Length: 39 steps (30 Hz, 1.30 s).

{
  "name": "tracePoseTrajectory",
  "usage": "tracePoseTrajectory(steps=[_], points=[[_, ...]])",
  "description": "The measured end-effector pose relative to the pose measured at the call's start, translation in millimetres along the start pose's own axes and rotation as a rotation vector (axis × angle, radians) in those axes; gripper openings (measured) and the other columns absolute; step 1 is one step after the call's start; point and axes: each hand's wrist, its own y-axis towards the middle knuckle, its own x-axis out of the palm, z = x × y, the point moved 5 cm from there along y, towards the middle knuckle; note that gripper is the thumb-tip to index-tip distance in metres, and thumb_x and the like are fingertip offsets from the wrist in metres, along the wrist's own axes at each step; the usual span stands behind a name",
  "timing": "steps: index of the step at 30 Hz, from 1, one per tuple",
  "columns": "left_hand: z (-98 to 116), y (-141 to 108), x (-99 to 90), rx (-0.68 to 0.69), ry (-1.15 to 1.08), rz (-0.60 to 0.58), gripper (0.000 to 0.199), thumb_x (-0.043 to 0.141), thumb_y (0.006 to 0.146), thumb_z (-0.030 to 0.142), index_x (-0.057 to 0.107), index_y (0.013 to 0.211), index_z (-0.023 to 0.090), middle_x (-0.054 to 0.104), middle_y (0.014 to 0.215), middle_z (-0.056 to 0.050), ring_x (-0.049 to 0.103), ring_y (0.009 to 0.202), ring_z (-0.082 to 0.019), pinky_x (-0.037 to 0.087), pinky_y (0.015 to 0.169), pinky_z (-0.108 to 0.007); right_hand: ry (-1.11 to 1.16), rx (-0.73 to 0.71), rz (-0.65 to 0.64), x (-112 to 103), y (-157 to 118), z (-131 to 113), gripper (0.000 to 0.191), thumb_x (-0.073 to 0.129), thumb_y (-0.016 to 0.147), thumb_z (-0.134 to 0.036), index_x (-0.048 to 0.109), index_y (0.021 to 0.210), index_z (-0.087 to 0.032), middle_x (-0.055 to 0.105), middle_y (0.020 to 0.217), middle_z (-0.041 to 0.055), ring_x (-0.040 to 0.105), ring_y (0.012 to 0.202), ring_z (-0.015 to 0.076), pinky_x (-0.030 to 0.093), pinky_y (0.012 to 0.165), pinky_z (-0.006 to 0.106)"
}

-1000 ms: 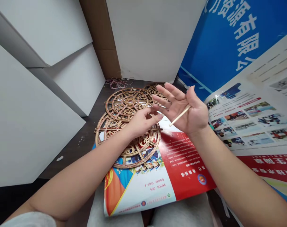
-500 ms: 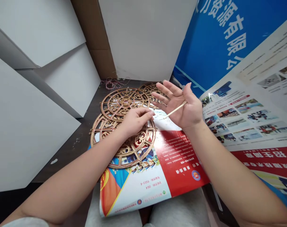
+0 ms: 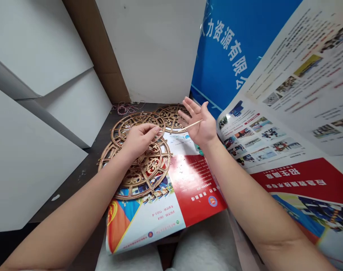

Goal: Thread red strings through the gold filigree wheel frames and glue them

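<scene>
Openwork wooden discs [image 3: 160, 171] with ring and scroll patterns overlap on a printed sheet. My left hand [image 3: 140, 139] is over them, thumb and fingertips pinched together; what they hold, if anything, is too small to name. Palm up, my right hand [image 3: 199, 122] has its fingers spread, and a thin pale stick [image 3: 192, 125] lies across the palm, pointing towards my left hand. Behind it lies another patterned disc [image 3: 168, 116].
The glossy printed sheet [image 3: 194, 188] covers the near part of a dark table [image 3: 72, 188]. White boxes [image 3: 32, 150] stand at left, a blue printed panel [image 3: 230, 45] and an upright brochure [image 3: 273, 143] at right. Tangled thread [image 3: 126, 108] lies at the back.
The view has shifted to the right, so the hands and discs appear further left. My right hand is still spread with the stick, and my left hand is still pinched.
</scene>
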Motion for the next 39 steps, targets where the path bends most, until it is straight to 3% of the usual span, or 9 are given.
tracePoseTrajectory(steps=[6,16,20,22,25,28,32,36,39], points=[[18,12,3.3,-0.017,0.108,-0.086,0.033,0.073,0.089,0.051,0.082,0.086,0.019,0.074,0.074,-0.005,0.057,0.062,-0.016,0.041,0.058,-0.027,0.149,-0.010,-0.039,4,-1,-11,0.064,0.040,0.090,-0.087,0.067,0.130,-0.045,0.059,0.155,-0.0037,0.063,0.132,0.0255,0.054,0.106,0.051],[25,49,72.1,0.150,0.625,-0.466,0.017,0.084,0.076,0.040,0.080,0.073,0.024,0.073,0.069,-0.002,0.059,0.061,-0.020,0.035,0.060,-0.033,0.206,-0.071,0.026,-10,6,-10,0.066,0.037,0.092,-0.085,0.073,0.121,-0.038,0.067,0.145,0.0007,0.067,0.126,0.0235,0.056,0.102,0.044],[31,55,91.2,0.214,0.879,-0.507,0.042,0.081,0.078,0.062,0.074,0.061,0.024,0.063,0.058,-0.003,0.052,0.057,-0.021,0.030,0.060,-0.034,0.234,-0.098,0.050,-21,13,-6,0.068,0.039,0.092,-0.086,0.073,0.121,-0.034,0.067,0.143,0.0024,0.067,0.124,0.0246,0.056,0.100,0.042],[30,57,95.9,0.220,0.899,-0.544,0.050,0.069,0.086,0.070,0.078,0.068,0.024,0.066,0.063,-0.005,0.055,0.062,-0.022,0.031,0.062,-0.034,0.220,-0.106,0.066,-24,16,-6,0.072,0.037,0.092,-0.086,0.073,0.124,-0.032,0.067,0.143,0.0049,0.066,0.125,0.0265,0.056,0.098,0.042],[29,58,99.4,0.277,0.784,-0.607,0.032,0.070,0.089,0.053,0.084,0.097,0.025,0.078,0.090,-0.006,0.064,0.077,-0.023,0.037,0.067,-0.033,0.201,-0.116,0.064,-28,19,-5,0.076,0.034,0.092,-0.087,0.072,0.127,-0.031,0.065,0.145,0.0071,0.064,0.127,0.0286,0.055,0.098,0.042],[26,57,97.2,0.312,0.686,-0.585,0.022,0.073,0.086,0.038,0.083,0.097,0.022,0.078,0.093,-0.007,0.064,0.079,-0.022,0.039,0.070,-0.033,0.192,-0.145,0.038,-31,22,-5,0.076,0.031,0.094,-0.086,0.072,0.127,-0.032,0.063,0.146,0.0071,0.064,0.129,0.0291,0.055,0.098,0.044],[17,54,89.5,0.183,0.699,-0.472,0.052,0.060,0.095,0.060,0.070,0.063,0.020,0.060,0.058,-0.003,0.049,0.055,-0.019,0.032,0.061,-0.036,0.148,-0.183,0.017,-32,22,-6,0.076,0.031,0.093,-0.087,0.072,0.129,-0.034,0.064,0.143,0.0077,0.063,0.129,0.0299,0.056,0.096,0.045],[14,46,87.4,0.223,0.574,-0.428,0.025,0.069,0.087,0.033,0.078,0.106,0.021,0.070,0.079,-0.001,0.059,0.070,-0.020,0.037,0.066,-0.032,0.124,-0.169,-0.034,-25,17,-9,0.076,0.030,0.094,-0.087,0.070,0.132,-0.034,0.065,0.142,0.0081,0.064,0.127,0.0299,0.057,0.095,0.046],[9,42,84.9,0.170,0.519,-0.377,0.019,0.068,0.088,0.037,0.074,0.086,0.019,0.066,0.072,-0.001,0.056,0.067,-0.020,0.036,0.064,-0.033,0.160,-0.119,-0.063,-18,13,-10,0.077,0.030,0.094,-0.086,0.067,0.135,-0.033,0.067,0.142,0.0089,0.066,0.125,0.0293,0.058,0.095,0.047]])
